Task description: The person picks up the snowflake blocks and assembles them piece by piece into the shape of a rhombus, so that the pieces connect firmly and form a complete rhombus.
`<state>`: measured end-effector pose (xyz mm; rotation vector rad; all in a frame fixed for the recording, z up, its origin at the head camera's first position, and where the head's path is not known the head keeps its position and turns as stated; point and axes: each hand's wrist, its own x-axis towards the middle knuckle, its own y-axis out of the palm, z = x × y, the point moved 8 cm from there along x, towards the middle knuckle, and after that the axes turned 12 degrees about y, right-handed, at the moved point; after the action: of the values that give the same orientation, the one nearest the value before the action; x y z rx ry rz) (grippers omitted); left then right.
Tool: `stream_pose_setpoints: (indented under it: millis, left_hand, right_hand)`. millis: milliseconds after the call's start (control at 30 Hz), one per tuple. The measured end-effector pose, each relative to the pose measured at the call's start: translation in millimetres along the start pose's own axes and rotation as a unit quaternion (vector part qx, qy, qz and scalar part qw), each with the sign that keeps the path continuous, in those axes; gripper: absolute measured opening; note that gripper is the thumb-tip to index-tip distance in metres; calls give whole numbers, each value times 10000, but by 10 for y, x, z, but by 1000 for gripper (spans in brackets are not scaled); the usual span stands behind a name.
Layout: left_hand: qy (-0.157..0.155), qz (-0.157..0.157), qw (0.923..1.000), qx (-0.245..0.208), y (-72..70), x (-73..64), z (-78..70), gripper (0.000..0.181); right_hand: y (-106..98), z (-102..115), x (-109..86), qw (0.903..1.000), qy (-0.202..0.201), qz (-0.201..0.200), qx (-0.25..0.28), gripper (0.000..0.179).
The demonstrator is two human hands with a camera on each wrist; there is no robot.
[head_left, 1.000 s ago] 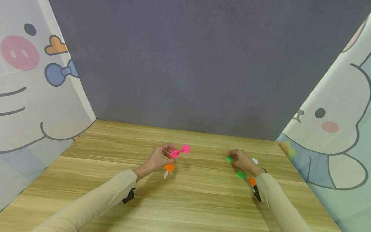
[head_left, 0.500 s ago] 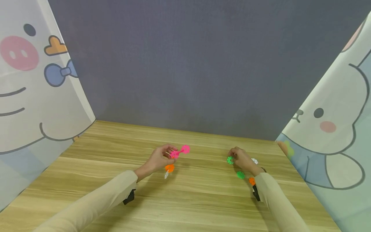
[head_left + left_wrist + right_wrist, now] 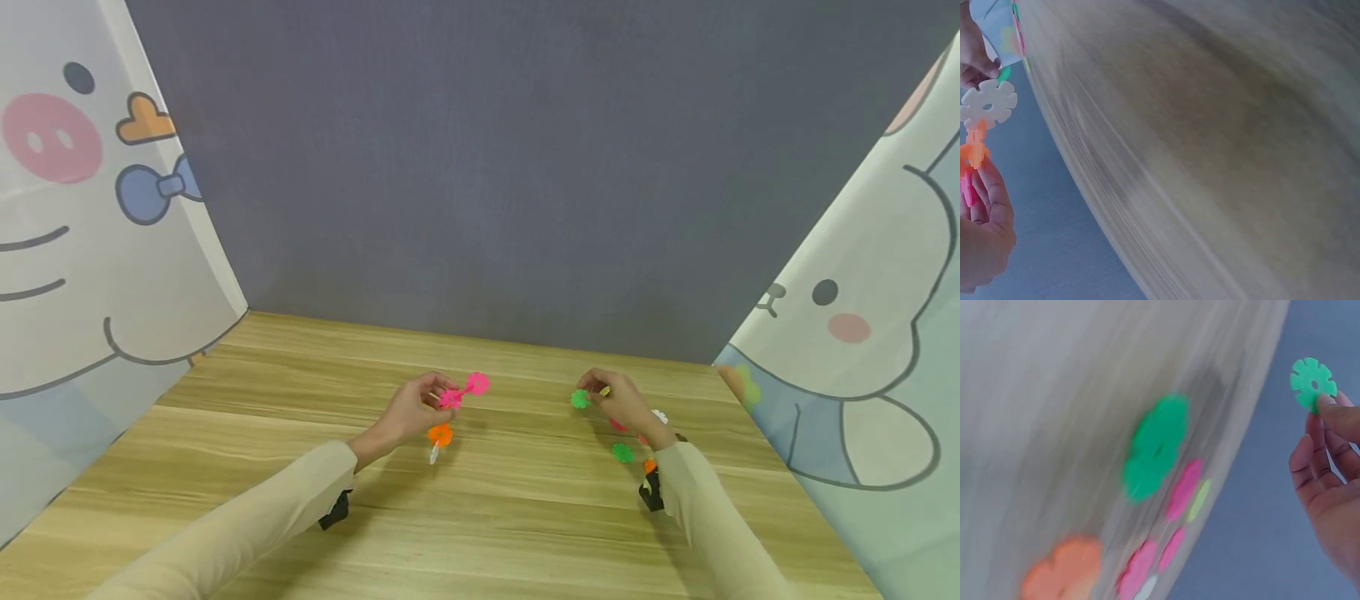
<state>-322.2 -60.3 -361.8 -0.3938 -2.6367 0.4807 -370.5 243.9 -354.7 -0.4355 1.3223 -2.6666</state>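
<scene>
My left hand (image 3: 408,410) pinches a joined chain of notched, flower-shaped plastic discs, held above the wooden table. In it are two pink discs (image 3: 477,383), orange pieces (image 3: 440,435) and a white disc (image 3: 434,452) hanging lowest. The left wrist view shows this white disc (image 3: 999,103) face-on, slotted to an orange piece (image 3: 976,144). Some of the chain is hidden by the fingers. To the right, my right hand (image 3: 626,404) pinches a single green disc (image 3: 580,399) between thumb and fingertip. Its centre hole shows in the right wrist view, where the green disc (image 3: 1309,378) is raised off the table.
Loose discs lie under and around my right hand: another green one (image 3: 622,452), an orange one (image 3: 1063,569), several pink ones (image 3: 1184,489), a yellow-green one (image 3: 1199,500) and a white one (image 3: 659,416). A dark grey panel (image 3: 480,183) rises behind the table (image 3: 480,517).
My right hand has lifted the green disc and moved slightly left and away from me, uncovering pink and yellow-green discs. The left hand stays in place; its chain has turned slightly.
</scene>
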Motion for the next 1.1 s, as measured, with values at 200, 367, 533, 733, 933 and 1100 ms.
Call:
stream_pose_setpoints:
  millis: [200,367,533,733,933,1100]
  left_hand:
    - [-10,-38,10000,-14,5,5,0,28]
    - [46,-21,10000,-45,23,8,-5,27]
    - [78,-6,10000,-4,42,13,3,26]
    - [172,30,9998,-98,67,21,-6,27]
    - [183,64,9998,-92,61,-9,-162,28]
    - [159,46,9998,-76,66,0,-147,27]
  right_hand:
    - [38,204,51,9981,212,-60,577,11]
    - [80,437,93,9950,150,-129,976,10]
    - [62,850,53,9910,-99,-202,1320,11]
    - [107,1160,57,9879,-278,-212,1509,10]
    - [280,1139,183,9869,-460,-144,1537,6]
    - [262,1383,96,9886,-578,-43,1391,7]
